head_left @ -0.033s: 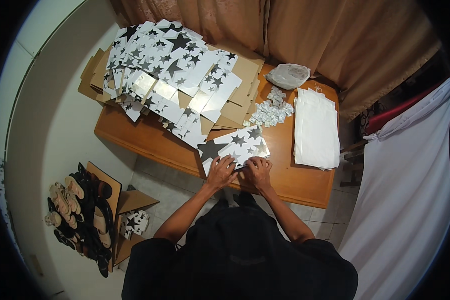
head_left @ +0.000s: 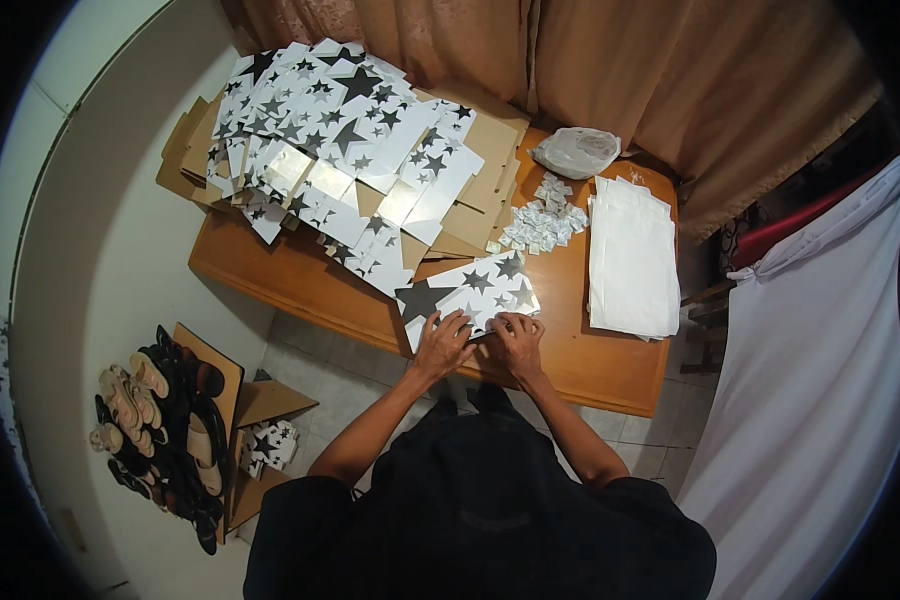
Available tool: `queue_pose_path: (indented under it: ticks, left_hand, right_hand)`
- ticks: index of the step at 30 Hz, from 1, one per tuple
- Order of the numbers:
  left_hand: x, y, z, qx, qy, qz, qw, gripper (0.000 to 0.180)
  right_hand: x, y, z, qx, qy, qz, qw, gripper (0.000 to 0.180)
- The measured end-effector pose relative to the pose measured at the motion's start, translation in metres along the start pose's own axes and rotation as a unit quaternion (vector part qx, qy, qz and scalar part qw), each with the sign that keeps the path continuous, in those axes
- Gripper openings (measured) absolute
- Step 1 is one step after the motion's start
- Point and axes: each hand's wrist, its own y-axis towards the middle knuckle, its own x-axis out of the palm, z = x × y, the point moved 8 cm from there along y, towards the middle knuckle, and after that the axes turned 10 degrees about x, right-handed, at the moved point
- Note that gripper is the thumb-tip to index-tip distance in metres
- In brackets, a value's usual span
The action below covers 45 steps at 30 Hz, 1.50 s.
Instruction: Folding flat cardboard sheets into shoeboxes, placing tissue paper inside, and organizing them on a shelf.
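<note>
At the table's near edge lies a white cardboard box (head_left: 482, 288) printed with black and grey stars; whether it is folded flat or made up, I cannot tell. My left hand (head_left: 443, 345) grips its near edge, fingers bent over the top face. Close beside it, my right hand (head_left: 516, 340) holds the same edge farther right, fingers also bent. Both thumbs are mostly hidden. Beyond the box, a large heap of star-printed cardboard pieces (head_left: 350, 130) covers the left of the table, with brown cardboard (head_left: 485, 205) under it.
Small clear packets (head_left: 545, 222) are scattered behind the box, near a plastic bag (head_left: 576, 152). A stack of white sheets (head_left: 632, 260) lies on the right of the wooden table (head_left: 610, 375). Shoes (head_left: 160, 420) stand on a rack at lower left. A white cloth (head_left: 820, 370) hangs at right.
</note>
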Motion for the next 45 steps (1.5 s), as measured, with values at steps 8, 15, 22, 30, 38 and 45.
queue_pose_path:
  ticks: [8,15,22,30,38,45]
  left_hand:
    - [0.010,0.003,0.000,0.015,0.018,0.019,1.000,0.022]
    - [0.012,0.001,0.000,0.023,0.030,0.027,0.999,0.018]
    - [0.011,-0.002,0.002,0.043,0.062,0.068,0.995,0.015]
    - [-0.008,0.012,0.013,0.002,0.065,0.039,0.997,0.023]
    - [0.019,0.030,0.053,-0.106,-0.189,-0.058,0.975,0.028]
    - [0.163,0.009,0.060,-0.400,-0.441,0.011,0.803,0.066]
  right_hand:
    - [0.010,0.004,0.003,-0.041,-0.015,-0.028,0.999,0.042]
    - [0.018,0.003,0.004,-0.068,-0.016,-0.054,0.996,0.036]
    - [0.023,0.004,0.001,-0.068,-0.033,-0.073,0.994,0.031]
    - [-0.002,0.026,-0.006,-0.034,0.019,-0.104,0.994,0.023]
    - [0.009,0.101,0.090,0.152,0.243,-0.085,0.954,0.036]
    - [0.071,0.131,0.134,0.117,0.324,-0.212,0.915,0.060]
